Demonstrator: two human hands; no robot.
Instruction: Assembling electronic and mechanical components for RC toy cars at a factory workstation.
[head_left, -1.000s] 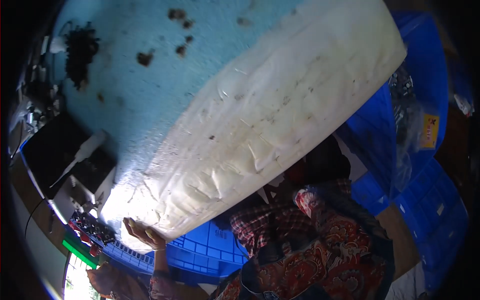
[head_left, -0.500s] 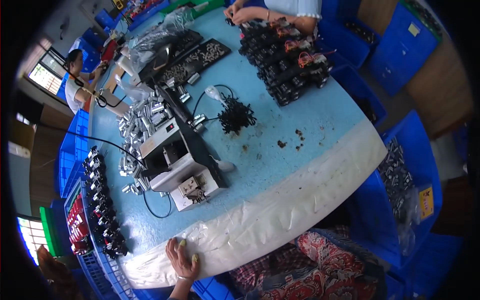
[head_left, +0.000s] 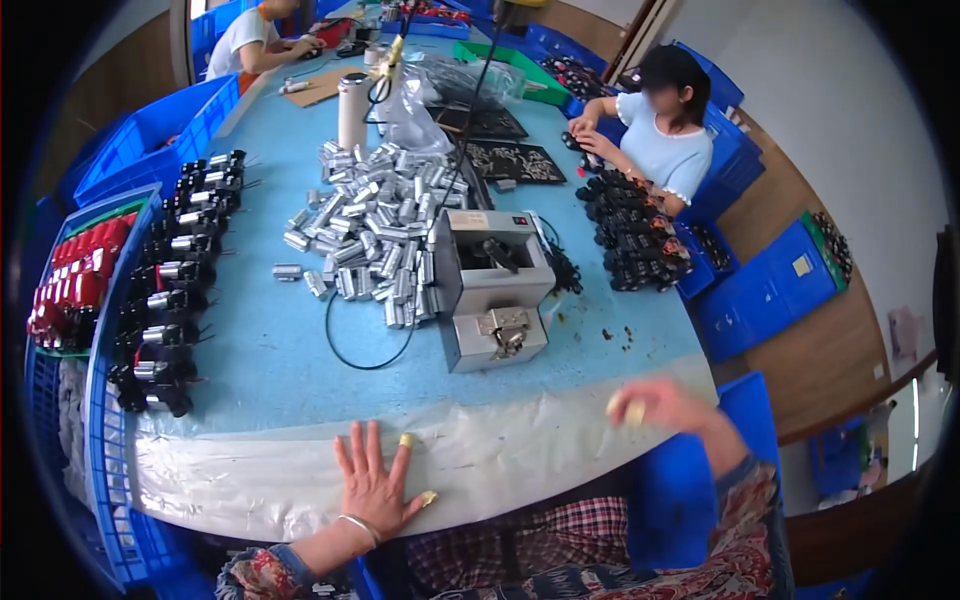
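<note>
My left hand (head_left: 375, 480) lies flat, fingers spread, on the clear plastic sheet (head_left: 250, 465) that covers the near edge of the blue table (head_left: 270, 350). It holds nothing; yellow finger cots sit on two fingertips. My right hand (head_left: 655, 405) hovers blurred over the table's near right corner, fingers curled, with yellowish fingertips; I cannot tell if it holds anything. A grey box-shaped machine (head_left: 495, 290) stands beyond both hands, mid-table.
A pile of silver cylinders (head_left: 370, 225) lies behind the machine. Black parts (head_left: 175, 290) line the left edge beside a blue crate (head_left: 75, 290) of red parts. A person in a light blue shirt (head_left: 655, 135) works at the far right. Blue crates (head_left: 770, 290) stand right.
The view has swung up from the table's near edge to take in the whole table. My left hand stays on the plastic-covered edge; my right hand has come into view.
</note>
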